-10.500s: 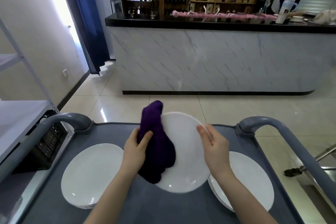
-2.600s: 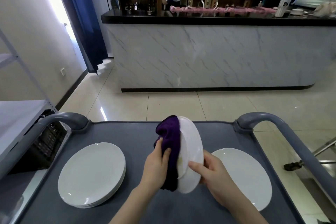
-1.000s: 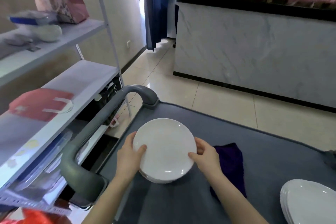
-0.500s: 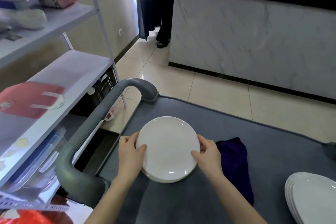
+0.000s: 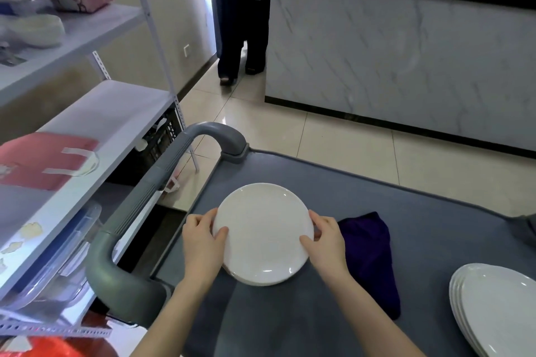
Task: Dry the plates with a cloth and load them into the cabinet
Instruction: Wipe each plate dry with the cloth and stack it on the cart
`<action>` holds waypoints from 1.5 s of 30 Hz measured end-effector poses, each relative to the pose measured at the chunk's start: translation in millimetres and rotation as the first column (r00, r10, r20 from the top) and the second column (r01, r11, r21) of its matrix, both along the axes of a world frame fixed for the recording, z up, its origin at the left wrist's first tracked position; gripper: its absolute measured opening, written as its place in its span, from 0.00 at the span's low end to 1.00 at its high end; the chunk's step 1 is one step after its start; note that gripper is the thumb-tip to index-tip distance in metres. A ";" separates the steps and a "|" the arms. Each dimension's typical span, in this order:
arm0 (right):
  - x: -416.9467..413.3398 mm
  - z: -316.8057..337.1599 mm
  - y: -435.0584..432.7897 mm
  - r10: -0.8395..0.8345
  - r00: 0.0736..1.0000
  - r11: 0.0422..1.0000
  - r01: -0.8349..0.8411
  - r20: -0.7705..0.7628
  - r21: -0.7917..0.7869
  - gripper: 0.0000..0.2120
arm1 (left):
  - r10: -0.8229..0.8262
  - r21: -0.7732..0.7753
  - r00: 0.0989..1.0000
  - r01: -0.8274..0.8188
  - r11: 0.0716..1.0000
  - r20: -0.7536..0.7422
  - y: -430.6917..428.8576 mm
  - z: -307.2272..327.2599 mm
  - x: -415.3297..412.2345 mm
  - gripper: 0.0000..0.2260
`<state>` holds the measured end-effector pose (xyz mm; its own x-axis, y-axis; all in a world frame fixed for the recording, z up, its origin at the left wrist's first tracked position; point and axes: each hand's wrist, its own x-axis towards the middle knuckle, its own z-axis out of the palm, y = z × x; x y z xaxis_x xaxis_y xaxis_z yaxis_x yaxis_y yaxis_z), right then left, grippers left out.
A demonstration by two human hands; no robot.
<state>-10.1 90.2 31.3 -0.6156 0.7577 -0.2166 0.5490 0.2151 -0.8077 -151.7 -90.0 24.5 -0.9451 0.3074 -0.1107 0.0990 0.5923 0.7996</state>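
Both hands grip a stack of white plates (image 5: 264,235) at lower centre on the grey cart (image 5: 420,226), left hand (image 5: 203,243) curled on its left rim, right hand (image 5: 326,240) on its right rim, with the purple cloth (image 5: 368,258) lying just right and a second plate stack (image 5: 499,310) at lower right.

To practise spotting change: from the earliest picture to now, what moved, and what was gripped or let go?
The cloth was let go and lies on the cart. The wiped plate went onto the left stack, which the left hand and right hand now grip by its rim. The right stack stayed put.
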 end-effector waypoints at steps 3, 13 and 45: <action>4.2 1.6 4.5 0.030 1.000 1.000 -0.030 0.004 -0.002 0.26 | 0.030 -0.024 1.000 -0.030 0.999 -0.008 4.6 2.4 1.9 0.20; 95.8 22.6 50.3 -0.072 0.992 0.991 0.082 -0.100 0.105 0.13 | -0.203 0.229 0.974 0.222 0.948 -0.104 80.5 34.0 75.5 0.11; 392.9 -3.7 176.9 -0.483 0.855 0.868 0.438 0.192 0.233 0.22 | -0.653 0.015 0.732 0.663 0.748 0.192 272.0 -2.9 327.4 0.27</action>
<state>382.8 267.1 27.6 -0.1337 0.9799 -0.1479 0.7885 0.0148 -0.6148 175.7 182.0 21.6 -0.4713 0.8346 -0.2851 0.3429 0.4712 0.8126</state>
